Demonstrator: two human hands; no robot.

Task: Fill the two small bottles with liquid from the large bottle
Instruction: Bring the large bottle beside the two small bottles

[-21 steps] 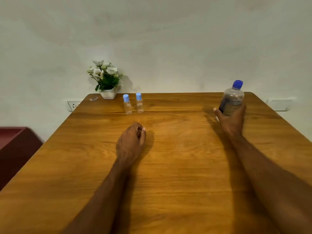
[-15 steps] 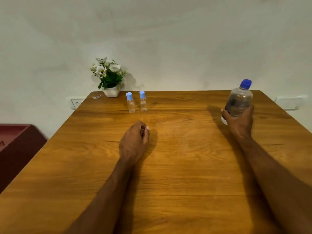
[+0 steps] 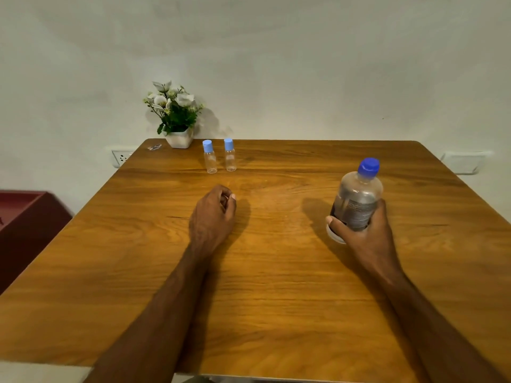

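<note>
At the far left, beside the tabletop (image 3: 276, 299), a dark red piece of furniture (image 3: 25, 225) stands against the wall, and a wall socket (image 3: 121, 157) shows just past the tabletop's back corner. On that back corner sits a small white pot of flowers (image 3: 177, 117).

Just right of the pot, the two small bottles (image 3: 219, 156) stand upright side by side, near each other but apart, long axes vertical, pale blue caps on and pointing up. Both look clear and empty, so nothing appears to be filled yet.

Nearer the person, the left hand (image 3: 213, 217) rests on the wood with its fingers curled loosely into a fist, holding nothing, well short of the small bottles.

To the right, the right hand (image 3: 362, 233) is clamped around the lower body of the large bottle (image 3: 356, 197), thumb across its front. The bottle's long axis runs nearly vertical, tilted slightly, with its dark blue cap (image 3: 368, 165) on and pointing up and away from the person. Whether its base touches the tabletop cannot be told.

Judged from this, the task is at its start: all three caps must come off, then both pours remain.
</note>
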